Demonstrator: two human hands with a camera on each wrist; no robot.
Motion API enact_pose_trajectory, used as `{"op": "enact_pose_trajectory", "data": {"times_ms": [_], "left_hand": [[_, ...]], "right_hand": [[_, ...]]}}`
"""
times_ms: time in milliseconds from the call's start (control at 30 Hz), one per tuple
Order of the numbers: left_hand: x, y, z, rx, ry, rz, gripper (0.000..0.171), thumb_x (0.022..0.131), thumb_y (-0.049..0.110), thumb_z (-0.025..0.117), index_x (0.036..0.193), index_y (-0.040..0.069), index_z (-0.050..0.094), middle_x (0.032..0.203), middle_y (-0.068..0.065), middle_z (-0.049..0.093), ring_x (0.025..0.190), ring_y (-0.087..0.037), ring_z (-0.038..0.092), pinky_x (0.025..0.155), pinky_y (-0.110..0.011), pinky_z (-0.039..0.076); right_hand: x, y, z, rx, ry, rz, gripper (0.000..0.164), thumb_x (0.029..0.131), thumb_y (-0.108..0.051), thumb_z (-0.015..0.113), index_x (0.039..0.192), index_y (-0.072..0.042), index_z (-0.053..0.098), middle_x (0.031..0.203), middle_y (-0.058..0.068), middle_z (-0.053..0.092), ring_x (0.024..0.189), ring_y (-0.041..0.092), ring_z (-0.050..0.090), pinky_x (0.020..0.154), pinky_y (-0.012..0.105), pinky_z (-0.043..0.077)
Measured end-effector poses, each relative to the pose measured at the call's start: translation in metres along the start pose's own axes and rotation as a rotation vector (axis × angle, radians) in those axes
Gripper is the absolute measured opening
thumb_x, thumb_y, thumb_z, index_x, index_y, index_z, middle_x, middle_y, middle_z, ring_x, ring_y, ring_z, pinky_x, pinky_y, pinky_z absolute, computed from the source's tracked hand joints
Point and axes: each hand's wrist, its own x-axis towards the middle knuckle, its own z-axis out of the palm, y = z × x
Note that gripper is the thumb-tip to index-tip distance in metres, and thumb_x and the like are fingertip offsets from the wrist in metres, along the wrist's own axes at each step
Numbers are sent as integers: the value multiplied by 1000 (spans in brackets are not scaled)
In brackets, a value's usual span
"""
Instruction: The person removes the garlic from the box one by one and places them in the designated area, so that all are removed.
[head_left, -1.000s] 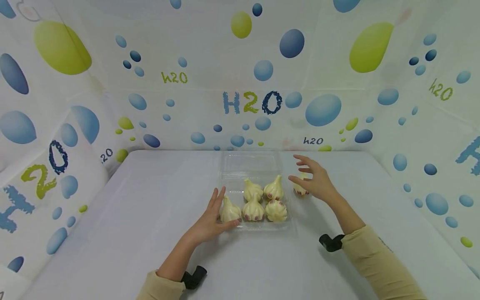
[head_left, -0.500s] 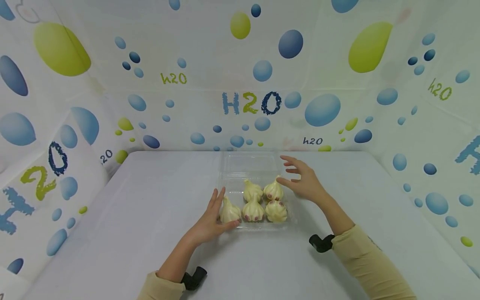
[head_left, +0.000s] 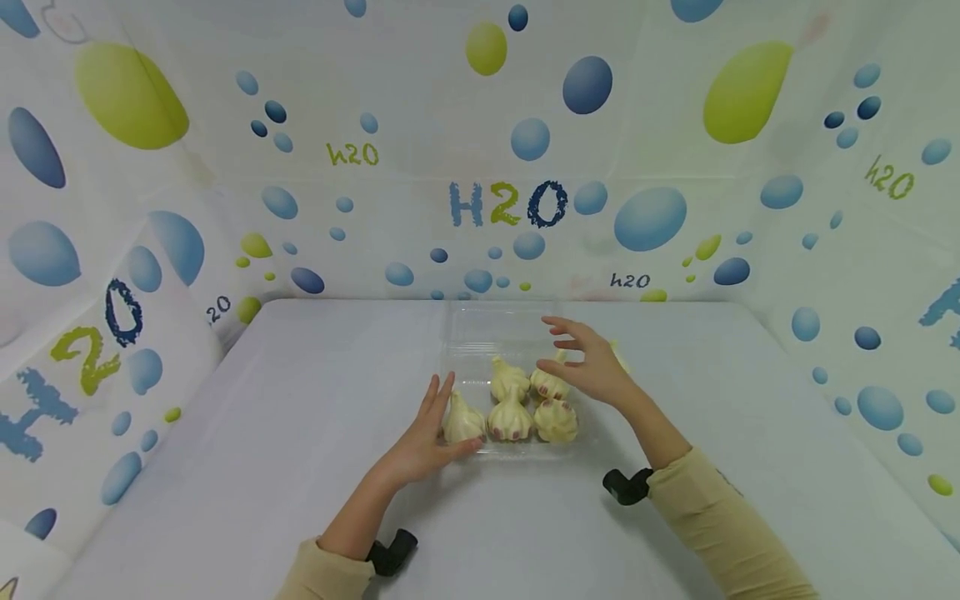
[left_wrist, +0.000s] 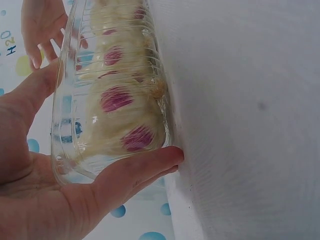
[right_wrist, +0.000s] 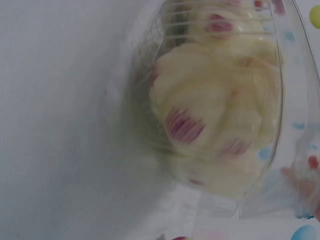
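Observation:
A clear plastic clamshell box (head_left: 517, 452), its lid (head_left: 498, 325) folded back, holds several garlic bulbs (head_left: 510, 421) with purple patches. At its front left corner my left hand (head_left: 420, 446) spreads round the wall, thumb along the front and fingers up the left side. The left wrist view shows the straight thumb (left_wrist: 140, 170) right at the box's base. My right hand (head_left: 596, 367) hovers at the box's right side with loosely bent fingers and nothing in them, partly covering a back right bulb (head_left: 545, 385). Outside, another garlic bulb (head_left: 619, 353) is mostly hidden behind this hand.
A white cloth-covered table (head_left: 322, 375) surrounds the box. Patterned curtain walls (head_left: 420, 108) stand behind it and at both sides. A black wrist-worn device (head_left: 392, 552) hangs under the left forearm and another black device (head_left: 628, 487) under the right.
My right hand has moved left, from beside the bulb outside the box to the box's right edge. That bulb stays on the table. The left hand keeps its place.

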Motion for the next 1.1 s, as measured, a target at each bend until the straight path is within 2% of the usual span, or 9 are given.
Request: {"op": "enact_pose_trajectory", "data": {"times_ms": [133,333,533,633,867,1100], "left_hand": [[0,0,0,-1,-2,3,97,82,33,69,148,20,-1,151,-18,-11,136,-40,-1,99,-63,18],[0,0,-1,-6,-5,-2,97,82,34,69,148,20,-1,151,-17,-12,136,-40,-1,99,-63,18],[-1,1,-1,-10,-5,-9,97,82,34,68,148,21,-1,151,-16,-12,136,-40,-1,99,-63,18],[-1,1,-1,-8,-5,-8,96,83,33,68,148,21,-1,151,-16,-12,135,-40,-1,99,-63,18],[-1,1,-1,-10,-11,-4,97,82,35,68,148,21,-1,151,-16,-13,135,-41,-1,98,-64,18],[-1,2,-2,-10,-9,-4,97,82,34,68,148,20,0,151,-16,-12,135,-41,0,98,-64,18]], "right_hand": [[2,-1,7,22,-14,-11,63,81,-30,70,137,-23,42,130,11,44,115,32,49,86,47,45],[4,-6,16,23,-33,-13,62,82,-24,70,137,-18,42,130,13,44,117,34,47,86,50,44],[-1,-32,20,46,-77,-9,59,84,-13,67,136,-7,42,131,20,40,118,40,43,88,54,41],[-2,-42,24,44,-91,-3,58,84,-11,67,135,-6,42,131,21,41,118,40,44,89,53,41],[14,-1,42,-20,-74,16,64,78,-31,73,135,-21,45,131,12,45,116,36,48,83,43,48],[13,-5,49,-86,-95,13,66,78,-33,73,136,-20,44,130,15,45,114,37,49,85,45,46]]}}
